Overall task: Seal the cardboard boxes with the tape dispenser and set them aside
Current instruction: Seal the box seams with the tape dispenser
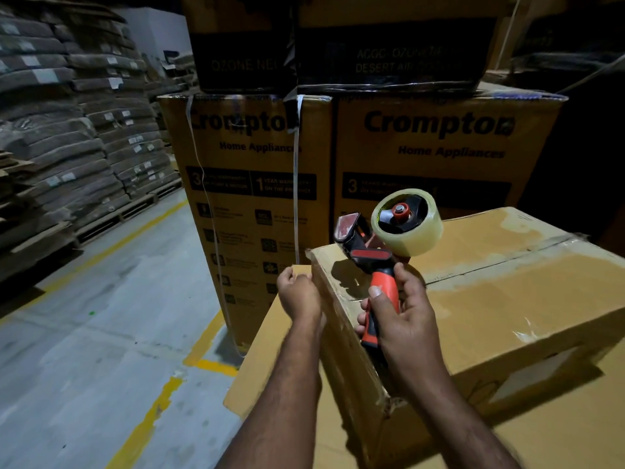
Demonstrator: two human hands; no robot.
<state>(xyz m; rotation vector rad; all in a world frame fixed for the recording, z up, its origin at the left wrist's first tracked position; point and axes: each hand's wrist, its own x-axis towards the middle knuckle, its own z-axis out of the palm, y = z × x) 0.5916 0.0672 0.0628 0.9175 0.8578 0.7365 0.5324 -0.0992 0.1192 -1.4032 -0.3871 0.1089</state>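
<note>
Two hands are in view, both at the left end of a plain cardboard box [507,299] that sits right in front of you on a wider flat piece of cardboard [263,360]. Your right hand [406,319] grips the orange handle of the tape dispenser [372,258], thumb along the handle, fingers wrapped around it. The dispenser stands upright over the box's near-left top corner, with its head towards the corner edge; contact with the box can't be told. The clear tape roll [407,221] sits on the dispenser's right side, above the box top. Your left hand [299,292] is just left of the box's top edge, fingers curled in, knuckles up; whether it is pinching anything can't be told. The box flaps are down, a seam [490,265] runs across the top, and there are pale scuffed patches along it. Behind the box stand two tall printed "Crompton" cartons [436,154] side by side, and a white strap [296,184] hangs down the left one. Dark cartons [389,55] are stacked on top of those. Far left are stacks of flattened cardboard [67,130] on pallets. The grey floor [84,350] has yellow painted lines.
</note>
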